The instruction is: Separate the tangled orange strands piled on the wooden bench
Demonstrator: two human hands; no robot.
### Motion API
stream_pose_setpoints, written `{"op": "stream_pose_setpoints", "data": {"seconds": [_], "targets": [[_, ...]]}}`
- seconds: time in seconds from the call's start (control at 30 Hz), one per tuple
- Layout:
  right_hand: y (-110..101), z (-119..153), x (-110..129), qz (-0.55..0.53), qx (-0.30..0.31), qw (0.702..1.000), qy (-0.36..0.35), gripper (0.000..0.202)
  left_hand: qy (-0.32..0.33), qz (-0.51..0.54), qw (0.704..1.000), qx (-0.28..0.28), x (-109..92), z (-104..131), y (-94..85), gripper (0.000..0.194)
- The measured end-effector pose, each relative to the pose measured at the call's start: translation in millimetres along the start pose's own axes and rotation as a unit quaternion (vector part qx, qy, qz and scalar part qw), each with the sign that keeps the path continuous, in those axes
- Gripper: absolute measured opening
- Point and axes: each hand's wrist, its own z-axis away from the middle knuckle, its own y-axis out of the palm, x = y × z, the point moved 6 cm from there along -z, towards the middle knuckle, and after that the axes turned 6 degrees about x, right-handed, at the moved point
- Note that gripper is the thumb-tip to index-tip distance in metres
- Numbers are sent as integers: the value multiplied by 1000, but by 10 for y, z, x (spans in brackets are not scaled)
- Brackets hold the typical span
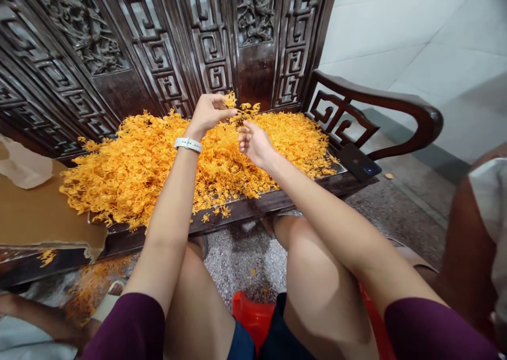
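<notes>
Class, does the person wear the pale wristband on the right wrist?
No, the pale wristband circles the wrist of the left hand.

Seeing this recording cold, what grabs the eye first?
A bright orange heap of small branching pieces, spread along the dark wooden bench. Above it, the left hand pinches an orange sprig, with the right hand close by. Behind rises the bench's carved backrest.

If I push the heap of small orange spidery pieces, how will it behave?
The heap of small orange spidery pieces likely shifts in clumps, as they look interlocked. Loose bits on the front edge of the dark wooden bench may drop off.
</notes>
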Motion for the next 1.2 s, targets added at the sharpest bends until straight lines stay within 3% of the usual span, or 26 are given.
{"op": "stream_pose_setpoints", "data": {"seconds": [0.13, 0.23, 0.37, 0.53, 0.7, 0.83, 0.93, 1.0, 1.03, 1.1, 1.13, 1.17, 1.2], "targets": [[25, 44, 207, 114, -40, 981, -155, 28, 29, -87, 993, 71, -3, -26, 143, 35], [-3, 105, 321, 117, -59, 970, -204, 36, 54, -145, 983, 97, -5, -56, 217, 31], [10, 113, 326, 147, -3, 965, -219, 32, 79, -204, 969, 117, -37, -42, 274, 27], [67, 116, 327, 190, 16, 954, -233, 21, 43, -111, 992, 51, -40, -15, 142, 27], [187, 159, 390, 185, 50, 959, -210, 23, 122, -136, 981, 62, -121, 11, 212, 24], [167, 167, 494, 167, 76, 960, -210, 24, 146, -148, 977, 56, -194, 60, 306, 25], [282, 299, 517, 171, 144, 947, -232, 24, 163, -146, 975, 20, -218, 44, 227, 25], [577, 517, 361, 227, 288, 908, -203, 19, 171, -130, 975, -54, -181, -6, 12, 23], [772, 681, 208, 268, 390, 865, -164, 15, 166, -114, 974, -100, -138, -34, -132, 23], [1095, 1097, -165, 340, 600, 722, -59, 10, 125, -71, 974, -174, 0, -92, -420, 22], [1186, 1263, -291, 358, 660, 660, -27, 10, 99, -45, 975, -196, 73, -114, -540, 21], [1240, 1369, -366, 366, 693, 621, -6, 12, 79, -16, 974, -211, 133, -128, -639, 22], [1267, 1408, -388, 362, 704, 612, 5, 13, 65, 16, 974, -219, 179, -134, -711, 22]]}}
